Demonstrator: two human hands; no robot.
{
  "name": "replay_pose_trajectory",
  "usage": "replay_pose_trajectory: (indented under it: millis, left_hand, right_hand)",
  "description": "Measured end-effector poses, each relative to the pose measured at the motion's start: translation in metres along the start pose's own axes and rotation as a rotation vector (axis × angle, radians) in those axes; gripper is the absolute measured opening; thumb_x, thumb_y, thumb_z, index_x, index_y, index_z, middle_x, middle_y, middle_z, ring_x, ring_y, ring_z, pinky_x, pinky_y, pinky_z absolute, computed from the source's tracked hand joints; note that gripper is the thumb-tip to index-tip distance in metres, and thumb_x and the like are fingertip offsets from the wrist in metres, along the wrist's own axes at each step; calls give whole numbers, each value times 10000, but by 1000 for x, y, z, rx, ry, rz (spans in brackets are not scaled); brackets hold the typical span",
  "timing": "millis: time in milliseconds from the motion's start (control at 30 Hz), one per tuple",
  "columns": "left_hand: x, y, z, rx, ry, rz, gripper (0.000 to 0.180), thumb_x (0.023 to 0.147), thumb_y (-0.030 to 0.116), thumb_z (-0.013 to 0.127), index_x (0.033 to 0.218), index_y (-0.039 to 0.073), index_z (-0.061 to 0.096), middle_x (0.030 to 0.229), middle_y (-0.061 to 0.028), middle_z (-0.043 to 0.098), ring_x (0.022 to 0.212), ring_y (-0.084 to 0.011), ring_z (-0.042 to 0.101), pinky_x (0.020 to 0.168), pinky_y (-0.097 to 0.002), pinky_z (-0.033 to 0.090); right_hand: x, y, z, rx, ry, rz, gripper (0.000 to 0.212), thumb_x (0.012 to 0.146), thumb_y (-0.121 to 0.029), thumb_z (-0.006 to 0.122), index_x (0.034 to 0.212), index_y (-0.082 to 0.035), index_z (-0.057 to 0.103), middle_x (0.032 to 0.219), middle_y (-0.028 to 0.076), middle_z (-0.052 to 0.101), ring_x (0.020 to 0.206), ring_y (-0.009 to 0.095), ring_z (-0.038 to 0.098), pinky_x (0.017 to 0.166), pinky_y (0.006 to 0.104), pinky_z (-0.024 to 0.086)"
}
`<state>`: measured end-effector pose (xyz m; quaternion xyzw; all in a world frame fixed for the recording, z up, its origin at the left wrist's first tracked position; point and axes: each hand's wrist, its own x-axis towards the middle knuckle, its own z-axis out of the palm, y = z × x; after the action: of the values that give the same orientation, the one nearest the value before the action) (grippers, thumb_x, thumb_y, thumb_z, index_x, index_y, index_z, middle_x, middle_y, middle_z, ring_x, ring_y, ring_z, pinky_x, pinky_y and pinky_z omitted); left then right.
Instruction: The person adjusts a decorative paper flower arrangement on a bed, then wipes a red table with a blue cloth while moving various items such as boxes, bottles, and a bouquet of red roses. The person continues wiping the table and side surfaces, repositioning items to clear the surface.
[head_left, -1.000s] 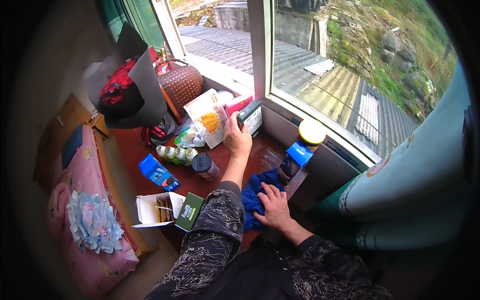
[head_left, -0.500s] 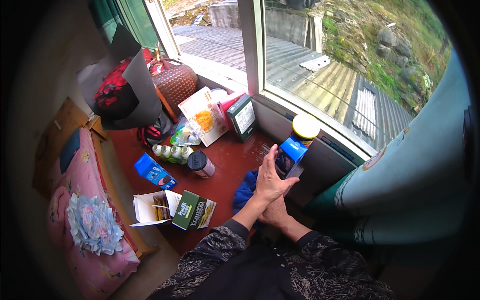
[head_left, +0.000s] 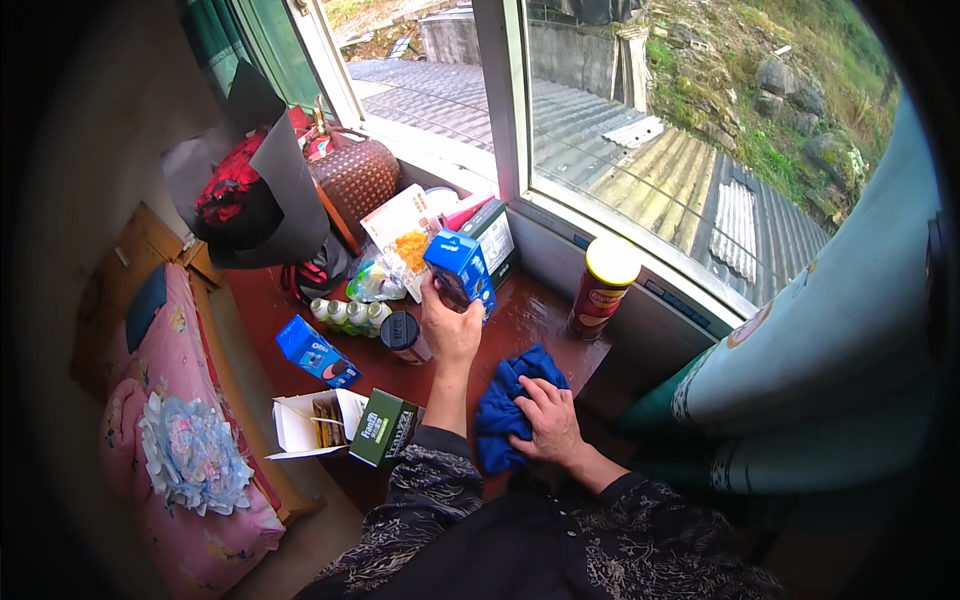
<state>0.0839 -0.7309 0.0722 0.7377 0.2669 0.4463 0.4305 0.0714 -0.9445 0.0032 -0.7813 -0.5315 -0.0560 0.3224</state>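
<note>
My left hand [head_left: 452,325] grips a blue cookie box [head_left: 458,262] from below, in front of a dark green box [head_left: 494,236]. Bent over a crumpled blue cloth [head_left: 500,415], my right hand [head_left: 548,420] presses it on the table with fingers curled into the fabric. Right of the cloth, by the window, stands a red chip canister [head_left: 597,298] with a yellow-rimmed lid. A cup with a dark lid [head_left: 404,337] stands left of my left hand. Farther left lies another blue cookie box [head_left: 316,351].
On the red-brown table [head_left: 520,310] are several small bottles [head_left: 350,316], an open white box [head_left: 310,420] and a green box [head_left: 384,428]. A wrapped bouquet [head_left: 240,185] and a woven basket [head_left: 355,172] stand at the back left. A curtain [head_left: 800,350] hangs at right.
The left hand has carried the blue cookie box leftward from in front of the chip canister, uncovering the canister. My right hand has come apart from the left and onto the blue cloth.
</note>
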Motion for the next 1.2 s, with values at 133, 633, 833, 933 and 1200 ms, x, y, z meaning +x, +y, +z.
replay_pose_trajectory:
  millis: [133, 633, 833, 933, 1200]
  left_hand:
    - [8, -30, 2, 128, 67, 1, 623, 659, 23, 606, 1257, 4, 429, 1131, -187, 587, 1026, -273, 611, 904, -359, 474]
    - [-38, 15, 29, 31, -14, 247, 772, 736, 72, 679, 1399, -29, 297, 1366, -232, 382, 1266, -390, 372, 1096, -457, 279]
    - [-66, 33, 109, -178, -491, 110, 1095, 624, 223, 854, 1473, 89, 177, 1356, -210, 437, 1252, -356, 446, 1024, -440, 383]
    - [-53, 30, 119, -269, -515, 21, 922, 663, 168, 838, 1409, 83, 304, 1191, -164, 589, 1100, -294, 589, 934, -373, 472]
    - [6, 86, 39, -284, -168, 265, 677, 662, 106, 833, 1208, 29, 441, 1083, -154, 621, 968, -292, 632, 851, -366, 494]
  right_hand:
    - [0, 1, 2, 4, 8, -2, 572, 585, -343, 770, 1052, -58, 603, 1315, 153, 514, 1192, 300, 477, 887, 421, 378]
    - [-1, 4, 0, 28, 3, 23, 587, 598, -364, 762, 1079, -65, 603, 1275, 143, 529, 1180, 297, 476, 905, 434, 362]
    - [-4, 4, 9, -33, -29, -8, 586, 637, -396, 722, 1111, -78, 590, 1138, 103, 550, 1125, 278, 474, 915, 468, 310]
    - [-4, 5, 12, -50, -65, 8, 616, 642, -386, 725, 1154, -81, 571, 1200, 99, 540, 1188, 270, 456, 953, 484, 288]
    - [78, 49, 12, -156, 11, 121, 556, 686, -359, 738, 1128, -66, 571, 1323, 158, 485, 1266, 315, 401, 997, 508, 306]
